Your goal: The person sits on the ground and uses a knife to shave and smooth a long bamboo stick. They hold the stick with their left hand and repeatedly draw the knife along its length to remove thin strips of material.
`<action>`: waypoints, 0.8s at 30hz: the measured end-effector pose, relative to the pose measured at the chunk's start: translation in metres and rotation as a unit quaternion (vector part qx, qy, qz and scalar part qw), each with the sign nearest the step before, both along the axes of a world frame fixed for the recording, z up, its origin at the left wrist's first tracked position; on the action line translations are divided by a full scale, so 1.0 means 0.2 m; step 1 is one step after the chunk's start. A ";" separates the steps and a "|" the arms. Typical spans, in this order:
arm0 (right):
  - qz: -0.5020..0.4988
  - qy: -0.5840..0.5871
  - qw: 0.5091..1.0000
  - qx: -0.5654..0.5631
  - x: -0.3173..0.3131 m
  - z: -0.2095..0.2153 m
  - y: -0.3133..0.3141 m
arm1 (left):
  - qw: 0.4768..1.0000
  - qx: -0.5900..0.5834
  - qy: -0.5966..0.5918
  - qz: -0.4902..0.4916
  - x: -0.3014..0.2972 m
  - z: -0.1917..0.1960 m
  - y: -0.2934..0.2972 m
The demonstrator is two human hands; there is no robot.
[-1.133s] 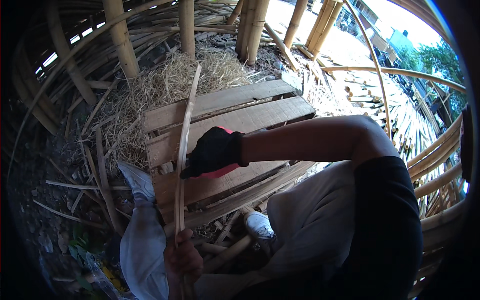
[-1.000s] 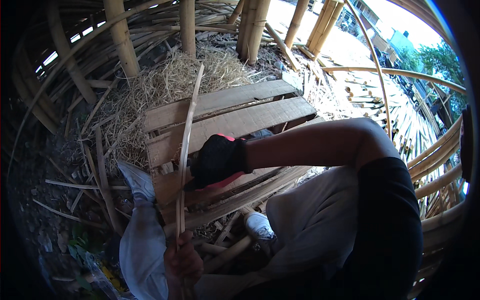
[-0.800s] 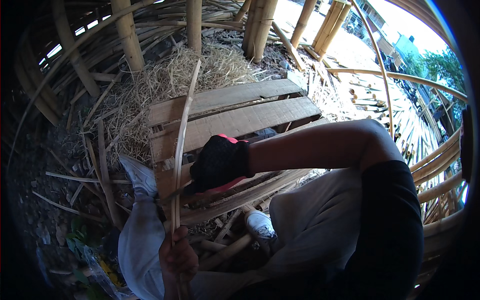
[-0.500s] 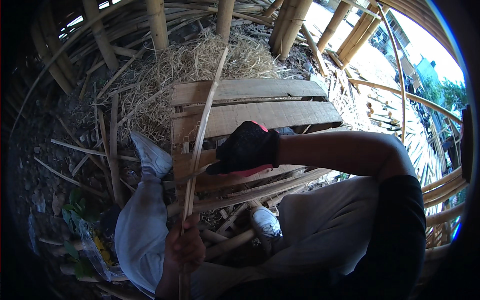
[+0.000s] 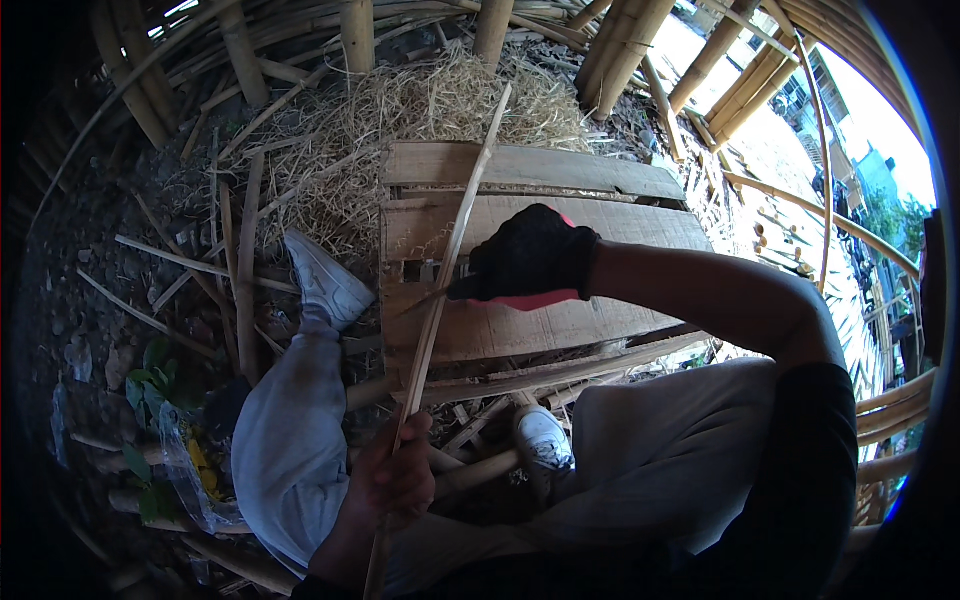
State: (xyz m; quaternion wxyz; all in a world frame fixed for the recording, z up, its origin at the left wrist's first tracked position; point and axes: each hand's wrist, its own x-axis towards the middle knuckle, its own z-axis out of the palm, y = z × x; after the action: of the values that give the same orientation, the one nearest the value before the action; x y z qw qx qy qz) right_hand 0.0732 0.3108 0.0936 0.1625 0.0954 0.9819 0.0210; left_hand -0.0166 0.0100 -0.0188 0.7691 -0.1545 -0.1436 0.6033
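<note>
A long, pale bamboo strip [image 5: 455, 240] slants across the wooden slatted bench [image 5: 600, 222], its far end raised toward the straw-like shavings. My bare left hand [image 5: 395, 470] is closed round its near part, close to my lap. My right hand [image 5: 530, 255], in a black glove with red edging, is closed over the bench beside the strip. From its fingers a narrow blade [image 5: 428, 300], apparently a knife's, reaches left across the strip. The handle is hidden in the glove.
Curly bamboo shavings [image 5: 420, 110] are heaped behind the bench. Bamboo posts [image 5: 625, 55] stand beyond it. Loose strips [image 5: 248, 260] lie on the ground at left, near a leafy plant [image 5: 150, 385] and clear plastic [image 5: 195, 480]. My shoes [image 5: 330, 285] rest beside and under the bench.
My gloved right hand with the blade has moved farther up the strip, away from my left hand. The whole view has shifted, so the bench sits farther right.
</note>
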 end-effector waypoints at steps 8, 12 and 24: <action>0.072 0.088 0.993 0.008 0.05 -0.09 0.12 | 1.000 -0.008 -0.010 -0.015 0.02 0.03 0.01; -0.001 -0.011 1.000 0.021 -0.04 0.04 -0.07 | 1.000 0.007 0.011 -0.026 0.01 -0.02 0.01; -0.067 -0.066 0.995 0.039 0.00 0.06 0.01 | 0.993 -0.030 0.095 -0.059 0.03 -0.02 -0.01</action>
State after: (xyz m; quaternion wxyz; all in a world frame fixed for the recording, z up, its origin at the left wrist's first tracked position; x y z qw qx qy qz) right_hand 0.0722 0.3126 0.1064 0.2240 0.1656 0.9589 0.0549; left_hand -0.0112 0.0071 -0.0234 0.8083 -0.1281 -0.0423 0.5731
